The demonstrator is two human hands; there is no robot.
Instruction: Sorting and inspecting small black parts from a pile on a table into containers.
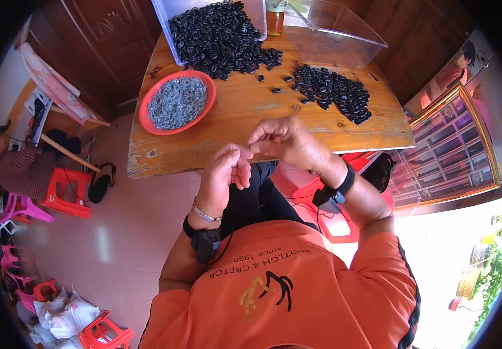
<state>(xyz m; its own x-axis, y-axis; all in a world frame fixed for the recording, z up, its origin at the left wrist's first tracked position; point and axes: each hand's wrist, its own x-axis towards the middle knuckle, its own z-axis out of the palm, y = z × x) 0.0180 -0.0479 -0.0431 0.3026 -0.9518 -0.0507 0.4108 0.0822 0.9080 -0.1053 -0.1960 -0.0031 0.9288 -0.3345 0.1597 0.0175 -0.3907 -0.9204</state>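
Note:
Just past the near edge of the wooden table (233, 125), my left hand (226, 174) and my right hand (290, 141) meet, fingertips almost touching. The left fingers are curled, thumb and forefinger pinched together. My right hand makes a pinch too; whatever lies in either pinch is too small to make out. Beyond them at left stands a red bowl (210, 98) full of small grey metal-looking pieces (176, 103). A heap of small black oval pieces (335, 93) lies at right, with a few loose black pieces (276, 90) beside it.
At the back, a translucent bin (257, 16) spills many black pieces (219, 38) onto the table. A clear empty bin (344, 41) and a jar of amber liquid (275, 22) stand alongside. Another person (27, 163) sits at left near a red stool (68, 192). A framed panel (449, 148) leans at right.

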